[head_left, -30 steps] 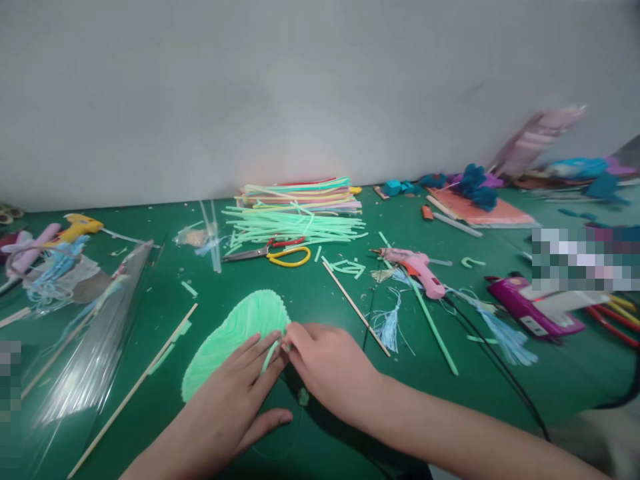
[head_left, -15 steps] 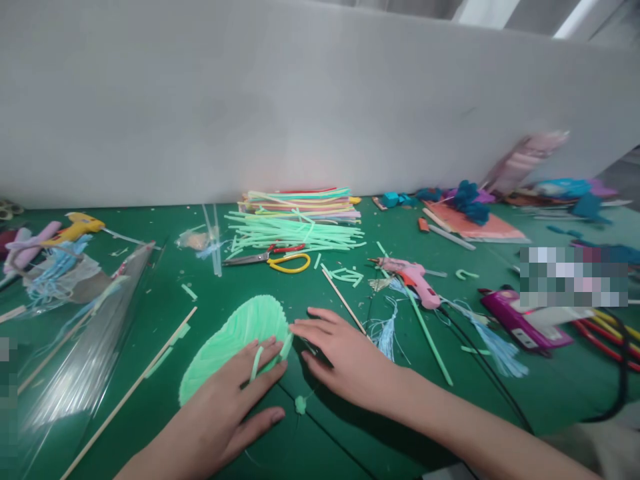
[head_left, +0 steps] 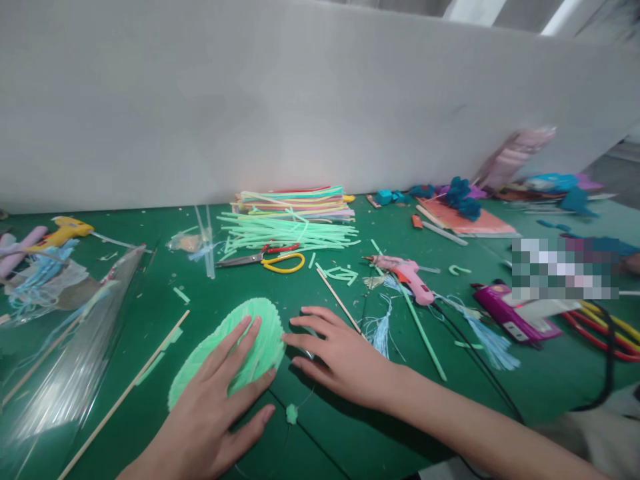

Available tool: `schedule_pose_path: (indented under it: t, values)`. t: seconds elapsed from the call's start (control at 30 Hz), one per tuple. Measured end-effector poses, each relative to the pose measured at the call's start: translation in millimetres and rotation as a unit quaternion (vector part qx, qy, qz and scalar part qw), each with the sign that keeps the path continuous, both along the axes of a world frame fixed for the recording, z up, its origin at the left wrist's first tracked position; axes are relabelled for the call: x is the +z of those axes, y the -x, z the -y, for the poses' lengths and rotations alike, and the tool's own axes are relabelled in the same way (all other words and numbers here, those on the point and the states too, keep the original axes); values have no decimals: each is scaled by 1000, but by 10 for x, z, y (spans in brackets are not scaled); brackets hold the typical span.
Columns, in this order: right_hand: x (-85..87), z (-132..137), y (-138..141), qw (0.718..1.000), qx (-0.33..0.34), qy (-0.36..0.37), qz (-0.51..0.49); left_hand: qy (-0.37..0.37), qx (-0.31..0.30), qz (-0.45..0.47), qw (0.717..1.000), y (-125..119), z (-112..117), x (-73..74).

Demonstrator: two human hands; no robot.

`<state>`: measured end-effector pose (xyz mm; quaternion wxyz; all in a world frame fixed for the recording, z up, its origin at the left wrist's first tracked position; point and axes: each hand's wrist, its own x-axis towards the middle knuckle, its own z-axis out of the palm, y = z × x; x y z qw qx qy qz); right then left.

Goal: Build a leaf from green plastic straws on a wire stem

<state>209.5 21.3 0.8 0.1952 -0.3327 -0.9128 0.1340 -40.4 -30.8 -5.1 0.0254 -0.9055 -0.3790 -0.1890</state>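
Observation:
A light green, fuzzy leaf shape (head_left: 267, 320), ribbed like pipe cleaners set side by side, lies flat on the green table. My left hand (head_left: 220, 393) rests on it with the fingers spread, covering its lower right part. At the leaf's right edge is my right hand (head_left: 335, 353), fingers apart, one fingertip at or touching the rim. Something small and shiny shows under the right fingers, too hidden to name. Below the hands sits a small green fuzzy flower (head_left: 291, 414) on a thin thread.
Beyond the hands lie yellow-and-red-handled scissors (head_left: 283, 262) and a pile of green pipe cleaners (head_left: 290, 232). To the right are a pink glue gun (head_left: 413, 277), blue tassels (head_left: 383, 330) and a purple box (head_left: 517, 313). A wooden stick (head_left: 125, 393) and clear plastic sleeve (head_left: 75, 373) lie left.
My left hand has slid up over the leaf and its fingers have straightened. The short green strip seen by its fingers no longer shows there. The view has shifted slightly.

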Motion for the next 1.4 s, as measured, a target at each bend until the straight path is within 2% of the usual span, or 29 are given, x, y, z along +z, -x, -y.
schedule_pose_path:
  t: [0.33,0.53,0.73,0.83,0.93,1.0,1.07,1.17,1.23,1.33,1.4]
  values:
    - [-10,22,-30,1000,3,14,17,-88,-40,5,995,-96,-10,33]
    - [-21,40,-13,999,-1,24,27,-94,-50,5,994,-100,-28,66]
    - [-34,20,-16,1000,2,28,10,-72,-41,21,996,-72,-6,33]
    - [-47,-57,-15,999,-11,24,-38,-35,9,61,998,-33,-19,2]
    - [-27,-152,19,998,-27,25,-49,-1,116,116,986,14,-71,-34]
    - [13,-189,57,996,-54,56,-36,24,198,131,971,49,-124,-61]
    - [70,-188,94,988,-92,119,-22,66,256,124,956,81,-181,-82]
    - [152,-125,119,970,-114,215,-12,149,295,111,937,103,-247,-77]
    - [188,-69,111,960,-113,254,-13,198,317,126,919,93,-266,-36]
    - [215,-23,81,946,-117,300,-28,253,349,188,883,79,-275,90]
    - [223,-32,64,926,-113,357,-53,302,349,225,858,99,-297,215]
